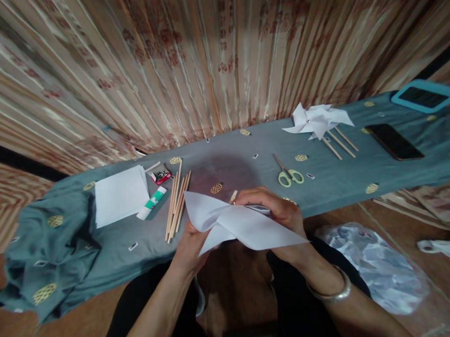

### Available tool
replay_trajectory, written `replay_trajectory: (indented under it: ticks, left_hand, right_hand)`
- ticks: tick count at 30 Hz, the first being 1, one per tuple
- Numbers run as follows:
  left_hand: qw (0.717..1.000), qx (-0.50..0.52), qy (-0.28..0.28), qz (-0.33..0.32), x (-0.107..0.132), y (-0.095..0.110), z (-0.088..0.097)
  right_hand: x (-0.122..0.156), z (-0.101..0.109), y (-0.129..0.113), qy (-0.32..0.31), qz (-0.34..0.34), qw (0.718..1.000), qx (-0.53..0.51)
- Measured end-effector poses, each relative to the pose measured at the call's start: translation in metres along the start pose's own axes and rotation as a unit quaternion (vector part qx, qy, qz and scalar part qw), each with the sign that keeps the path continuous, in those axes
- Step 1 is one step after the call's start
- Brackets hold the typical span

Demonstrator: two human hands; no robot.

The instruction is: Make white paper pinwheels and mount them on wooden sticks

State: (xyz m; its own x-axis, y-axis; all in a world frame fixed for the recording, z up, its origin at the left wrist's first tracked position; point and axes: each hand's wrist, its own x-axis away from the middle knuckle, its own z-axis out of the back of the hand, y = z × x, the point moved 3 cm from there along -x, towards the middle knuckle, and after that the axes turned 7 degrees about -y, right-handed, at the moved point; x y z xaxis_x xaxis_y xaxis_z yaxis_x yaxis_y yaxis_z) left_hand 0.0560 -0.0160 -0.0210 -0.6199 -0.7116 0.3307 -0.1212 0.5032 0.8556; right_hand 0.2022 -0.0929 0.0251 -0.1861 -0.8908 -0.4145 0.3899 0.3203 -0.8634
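Note:
Both hands hold a white paper pinwheel [248, 223] above the front edge of the cloth-covered bench. My left hand [192, 248] grips its left side, with most of the fingers hidden behind the paper. On the right, my right hand [278, 211] curls around the far side, its fingers closed at the back. The tip of a wooden stick [233, 196] pokes out beside the right fingertips. Left of the pinwheel lies a loose bunch of wooden sticks [177, 205]. Scissors with green handles [289, 177] rest beyond my right hand.
A stack of white paper [121, 196], a glue stick [152, 203] and a small red box of metal pins [160, 174] lie at the left. Finished pinwheels [318, 121], a phone [394, 141] and a blue-framed tablet [426, 96] lie at the right. A plastic bag [374, 266] sits on the floor.

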Motion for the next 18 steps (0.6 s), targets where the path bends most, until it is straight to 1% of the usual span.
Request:
replay_trajectory:
  ticks: [3,8,18]
  left_hand:
    - [0.999,0.001,-0.034,-0.002,-0.0001,-0.0003,-0.0026]
    - [0.998,-0.005,-0.056,-0.018,-0.0001,0.001,-0.0058]
    - [0.999,-0.014,-0.052,-0.011,0.0001,-0.0016,-0.0035]
  right_hand:
    - [0.0003,0.0005,0.0007,0.002,-0.009,1.0,0.003]
    - [0.0003,0.0001,0.0013,0.004,-0.001,1.0,0.0]
    - [0.0,0.0002,0.0007,0.008,0.007,1.0,-0.008]
